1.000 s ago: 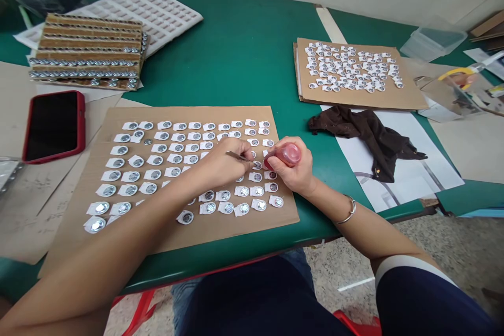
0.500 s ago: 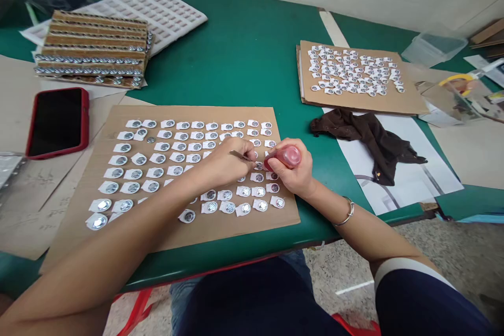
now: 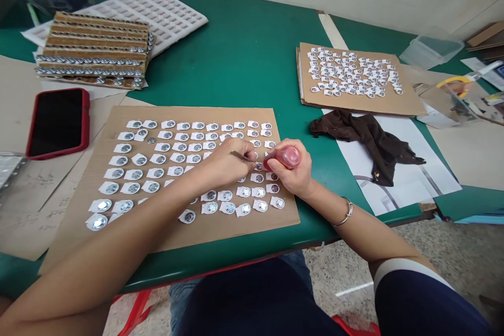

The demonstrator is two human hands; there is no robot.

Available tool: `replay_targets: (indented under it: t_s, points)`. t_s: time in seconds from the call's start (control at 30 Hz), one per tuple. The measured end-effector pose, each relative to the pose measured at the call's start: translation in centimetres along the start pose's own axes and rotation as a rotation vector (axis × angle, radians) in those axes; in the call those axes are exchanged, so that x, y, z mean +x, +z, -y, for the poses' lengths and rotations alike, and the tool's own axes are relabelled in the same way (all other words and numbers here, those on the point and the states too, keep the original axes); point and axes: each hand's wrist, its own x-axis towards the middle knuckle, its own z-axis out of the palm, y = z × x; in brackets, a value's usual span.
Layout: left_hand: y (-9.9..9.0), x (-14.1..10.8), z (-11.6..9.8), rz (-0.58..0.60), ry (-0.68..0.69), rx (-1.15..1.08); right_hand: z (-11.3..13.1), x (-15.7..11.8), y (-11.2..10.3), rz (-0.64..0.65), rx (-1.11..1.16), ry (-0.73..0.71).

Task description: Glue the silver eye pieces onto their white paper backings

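Note:
My left hand [image 3: 232, 160] is closed round a thin dark tool [image 3: 240, 156], probably tweezers, over the right half of a cardboard sheet [image 3: 165, 239]. Rows of small white tabs with round silver pieces [image 3: 134, 174] lie on that sheet. Wrapped in my right hand [image 3: 297, 176] is a red translucent squeeze bottle [image 3: 288, 157], tilted with its narrow end toward the left hand. The two hands nearly meet above the tabs, and their fingers hide the bottle's tip and the piece under it. A lone round piece [image 3: 151, 140] sits at the upper left of the sheet.
A red-cased phone [image 3: 59, 123] lies at the left, below stacked corrugated strips [image 3: 94, 55] and a white gridded sheet [image 3: 157, 16]. On the right are a second tab-covered board [image 3: 354, 105], a dark brown cloth [image 3: 366, 139] and a clear plastic box [image 3: 431, 48].

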Motion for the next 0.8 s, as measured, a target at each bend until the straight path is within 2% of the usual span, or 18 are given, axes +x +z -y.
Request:
replay_targets:
  t_s: [0.13, 0.2, 0.4, 0.5, 0.63, 0.8]
  points:
    - [0.1, 0.1, 0.1, -0.006, -0.004, -0.008, 0.2, 0.0, 0.0, -0.016, 0.02, 0.012]
    - [0.2, 0.0, 0.1, -0.013, -0.013, -0.036, 0.4, 0.3, -0.1, -0.074, 0.068, 0.06]
    - [-0.5, -0.7, -1.1, -0.047, -0.024, -0.14, 0.6, 2.6, -1.8, -0.334, 0.495, 0.383]
    - [-1.5, -1.5, -2.3, -0.164, -0.041, -0.189, 0.2, 3.7, -3.3, -0.404, 0.621, 0.49]
    - [-2.1, -2.9, -2.8, -0.325, -0.01, -0.25, -0.3, 4.3, -4.6, -0.423, 0.74, 0.594]
    - [-0.5, -4.2, -1.2, -0.337, -0.022, -0.281, 0.0, 4.3, -4.8, -0.347, 0.739, 0.581]
